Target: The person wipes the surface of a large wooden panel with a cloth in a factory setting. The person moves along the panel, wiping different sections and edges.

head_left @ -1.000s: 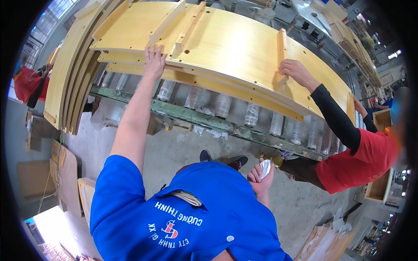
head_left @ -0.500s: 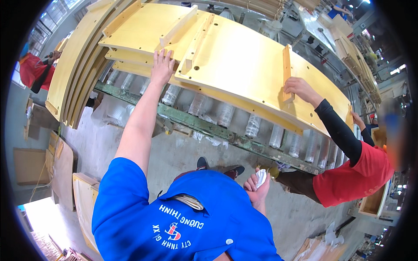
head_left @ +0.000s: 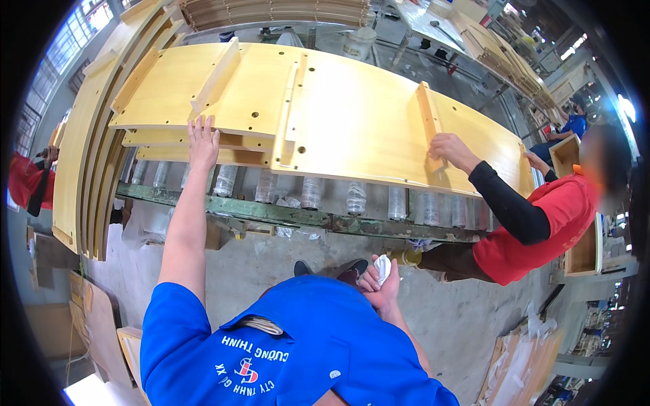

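Two yellow wooden panels with crosswise battens lie end to end: a left panel (head_left: pixel 179 78) and a right panel (head_left: pixel 359 115). My left hand (head_left: pixel 203 143) is open, its fingers resting on the left panel's near edge beside a batten (head_left: pixel 218 76). Beneath that panel show more yellow panels (head_left: pixel 233 157). Low in front of my body, my right hand (head_left: pixel 382 298) is closed on a crumpled white cloth (head_left: pixel 384 268). A co-worker in red grips a batten (head_left: pixel 428 118) on the right panel with one hand (head_left: pixel 452 150); their other hand (head_left: pixel 537 164) is at its far right end.
The panels sit over a green-framed roller conveyor (head_left: pixel 311 218) with wrapped rollers. Tall curved panels (head_left: pixel 88 155) stand stacked at the left, with another red-clad person (head_left: pixel 30 179) beyond. Boards (head_left: pixel 101 325) lean at lower left. A worktable (head_left: pixel 430 24) stands far right.
The right panel, held by the co-worker, has shifted right relative to the left panel. My left hand stays at the left panel's edge; the right still holds the cloth. The whole view has shifted.
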